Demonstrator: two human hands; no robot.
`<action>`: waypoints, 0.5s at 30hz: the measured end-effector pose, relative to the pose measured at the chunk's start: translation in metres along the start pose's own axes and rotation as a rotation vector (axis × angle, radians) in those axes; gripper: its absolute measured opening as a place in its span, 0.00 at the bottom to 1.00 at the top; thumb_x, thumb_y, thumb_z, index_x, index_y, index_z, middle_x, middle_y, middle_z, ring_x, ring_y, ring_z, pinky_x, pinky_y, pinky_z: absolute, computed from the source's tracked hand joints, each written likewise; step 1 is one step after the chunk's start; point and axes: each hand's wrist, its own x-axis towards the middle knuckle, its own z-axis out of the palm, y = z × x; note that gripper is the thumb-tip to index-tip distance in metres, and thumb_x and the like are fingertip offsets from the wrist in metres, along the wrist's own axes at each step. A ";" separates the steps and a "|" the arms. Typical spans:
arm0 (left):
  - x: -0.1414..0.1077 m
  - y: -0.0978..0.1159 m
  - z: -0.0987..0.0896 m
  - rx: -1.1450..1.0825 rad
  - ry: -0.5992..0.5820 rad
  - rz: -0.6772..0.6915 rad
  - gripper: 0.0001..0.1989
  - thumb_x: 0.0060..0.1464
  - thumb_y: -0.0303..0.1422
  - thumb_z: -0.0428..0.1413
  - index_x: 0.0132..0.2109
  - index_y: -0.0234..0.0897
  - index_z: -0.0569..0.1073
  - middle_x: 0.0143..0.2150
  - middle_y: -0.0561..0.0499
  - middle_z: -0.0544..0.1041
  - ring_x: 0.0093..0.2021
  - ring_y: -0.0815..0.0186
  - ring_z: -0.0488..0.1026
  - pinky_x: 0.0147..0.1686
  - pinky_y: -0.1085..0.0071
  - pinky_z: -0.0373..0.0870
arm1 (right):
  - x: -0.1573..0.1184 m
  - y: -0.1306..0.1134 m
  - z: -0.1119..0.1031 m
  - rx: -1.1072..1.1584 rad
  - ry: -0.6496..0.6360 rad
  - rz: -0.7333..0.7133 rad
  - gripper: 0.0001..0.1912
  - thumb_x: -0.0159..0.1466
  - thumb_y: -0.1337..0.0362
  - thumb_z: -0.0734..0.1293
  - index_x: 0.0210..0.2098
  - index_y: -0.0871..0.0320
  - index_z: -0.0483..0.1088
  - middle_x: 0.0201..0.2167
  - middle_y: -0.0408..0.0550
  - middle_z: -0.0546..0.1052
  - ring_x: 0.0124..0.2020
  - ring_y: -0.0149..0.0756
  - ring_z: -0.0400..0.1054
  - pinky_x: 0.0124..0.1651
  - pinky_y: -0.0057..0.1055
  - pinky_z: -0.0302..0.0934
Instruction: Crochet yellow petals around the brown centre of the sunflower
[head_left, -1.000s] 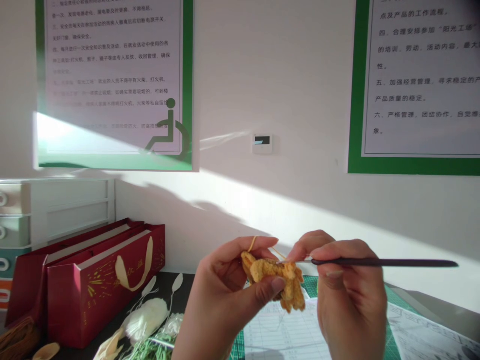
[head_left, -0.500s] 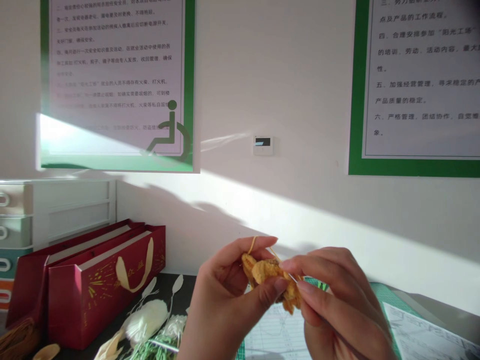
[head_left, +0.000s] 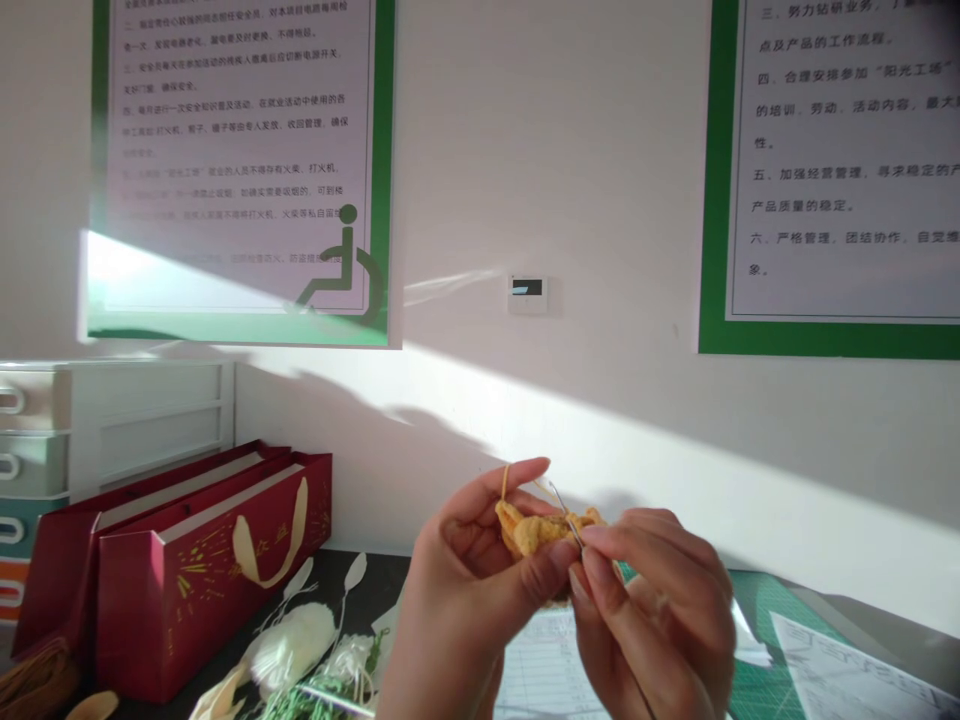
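Fingers of left hand (head_left: 457,600) pinch orange crochet piece (head_left: 536,530); right hand (head_left: 649,615) pinches hook (head_left: 568,520); red bag (head_left: 180,610) holds boxes (head_left: 225,497)

Just a bare left hand (head_left: 465,590) and a bare right hand (head_left: 652,615) in shot here, both with slim, tapering fingers. The fingernails (head_left: 561,553) look neatly rounded and kinda glossy, nothing fancy.

Crochet piece (head_left: 534,531) between left hand (head_left: 465,590), right hand (head_left: 652,610)
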 end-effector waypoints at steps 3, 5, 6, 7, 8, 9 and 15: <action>-0.003 -0.004 0.000 0.114 0.003 0.151 0.21 0.45 0.24 0.75 0.48 0.42 0.85 0.35 0.53 0.83 0.36 0.69 0.80 0.39 0.78 0.78 | 0.004 -0.007 0.005 0.011 0.039 0.048 0.21 0.61 0.80 0.67 0.49 0.52 0.74 0.43 0.47 0.75 0.42 0.38 0.72 0.41 0.38 0.70; -0.003 -0.005 -0.003 0.187 -0.002 0.204 0.20 0.48 0.25 0.73 0.49 0.44 0.84 0.36 0.53 0.82 0.37 0.68 0.79 0.39 0.78 0.78 | 0.007 -0.011 0.008 0.102 0.087 0.122 0.18 0.63 0.79 0.66 0.48 0.54 0.73 0.41 0.46 0.74 0.41 0.37 0.71 0.41 0.37 0.68; -0.002 -0.005 -0.006 0.213 -0.008 0.205 0.20 0.49 0.25 0.72 0.50 0.44 0.84 0.36 0.53 0.82 0.37 0.68 0.78 0.40 0.77 0.79 | 0.009 -0.013 0.009 0.159 0.116 0.174 0.15 0.65 0.78 0.65 0.46 0.55 0.73 0.39 0.46 0.74 0.40 0.36 0.71 0.40 0.36 0.68; -0.001 -0.005 -0.009 0.231 -0.020 0.194 0.20 0.50 0.25 0.72 0.50 0.44 0.84 0.36 0.53 0.82 0.37 0.68 0.78 0.40 0.76 0.79 | 0.010 -0.014 0.009 0.222 0.139 0.232 0.12 0.66 0.76 0.65 0.45 0.55 0.73 0.37 0.45 0.74 0.39 0.35 0.71 0.39 0.35 0.67; 0.000 -0.004 -0.011 0.242 -0.034 0.175 0.19 0.51 0.26 0.72 0.50 0.44 0.84 0.36 0.53 0.81 0.37 0.67 0.78 0.40 0.75 0.79 | 0.011 -0.016 0.008 0.288 0.154 0.305 0.10 0.68 0.75 0.64 0.43 0.55 0.73 0.34 0.44 0.74 0.37 0.35 0.71 0.39 0.35 0.67; 0.001 -0.003 -0.014 0.243 -0.051 0.149 0.19 0.51 0.26 0.72 0.50 0.44 0.84 0.36 0.52 0.81 0.37 0.67 0.78 0.39 0.74 0.79 | 0.012 -0.016 0.007 0.356 0.164 0.388 0.09 0.70 0.73 0.64 0.43 0.54 0.73 0.33 0.43 0.74 0.36 0.34 0.70 0.38 0.34 0.66; 0.002 0.005 -0.014 0.112 -0.087 -0.006 0.16 0.45 0.26 0.74 0.43 0.40 0.86 0.34 0.52 0.78 0.32 0.67 0.78 0.32 0.73 0.81 | 0.018 -0.009 0.001 0.761 0.132 0.911 0.09 0.72 0.60 0.65 0.35 0.53 0.72 0.29 0.40 0.73 0.30 0.29 0.66 0.34 0.27 0.63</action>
